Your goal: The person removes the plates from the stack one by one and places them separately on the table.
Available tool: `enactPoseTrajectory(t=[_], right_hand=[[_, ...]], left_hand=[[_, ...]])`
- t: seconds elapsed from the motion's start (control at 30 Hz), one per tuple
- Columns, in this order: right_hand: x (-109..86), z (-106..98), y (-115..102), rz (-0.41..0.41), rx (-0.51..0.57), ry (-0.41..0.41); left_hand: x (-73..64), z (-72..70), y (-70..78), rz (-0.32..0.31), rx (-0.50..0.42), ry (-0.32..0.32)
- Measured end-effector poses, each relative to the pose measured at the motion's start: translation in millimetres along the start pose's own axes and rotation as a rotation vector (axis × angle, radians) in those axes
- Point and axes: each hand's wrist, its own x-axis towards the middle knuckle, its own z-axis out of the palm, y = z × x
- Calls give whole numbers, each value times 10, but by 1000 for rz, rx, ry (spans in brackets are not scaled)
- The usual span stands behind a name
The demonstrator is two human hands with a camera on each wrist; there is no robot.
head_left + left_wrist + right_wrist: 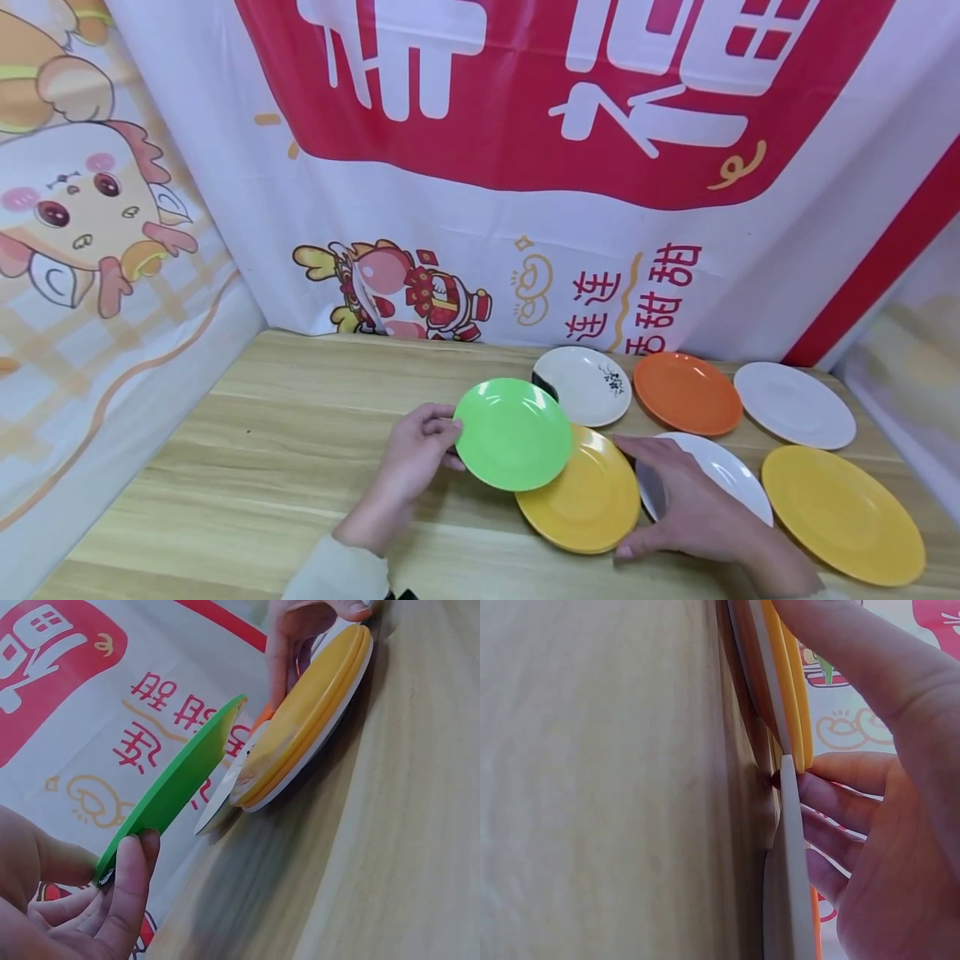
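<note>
My left hand (420,446) pinches a light green plate (513,433) by its left edge, thumb on one face and fingers on the other. In the left wrist view the green plate (176,784) is tilted and raised over the table. It overlaps a yellow plate (592,508) in the head view. The left wrist view shows this as two stacked yellow plates (315,712) with a white plate beneath. Around the stack's right edge spreads my right hand (693,508), thumb at the near side, fingers at the far side. Fingertips (810,784) touch the yellow rim in the right wrist view.
Behind the stack lie a white plate with a dark floral pattern (588,387), an orange plate (687,393) and a white plate (795,404). Another white plate (723,471) sits partly under my right hand, beside a large yellow plate (843,515). Printed cloth (420,208) hangs behind the wooden table (247,467).
</note>
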Motion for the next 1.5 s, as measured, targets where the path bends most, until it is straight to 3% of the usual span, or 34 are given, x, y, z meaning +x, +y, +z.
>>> enactPoseTrajectory(t=[0.53,1.0,1.5], right_hand=[[-4,7,-3,32,12,-3],[3,11,18,39,16,-4],[0,-3,0,41,9,-8]], left_hand=[[356,-241,40,-60,-91,143],[642,-326,-11,-169,-162,117],[796,-275,-89,-227,-198,143]])
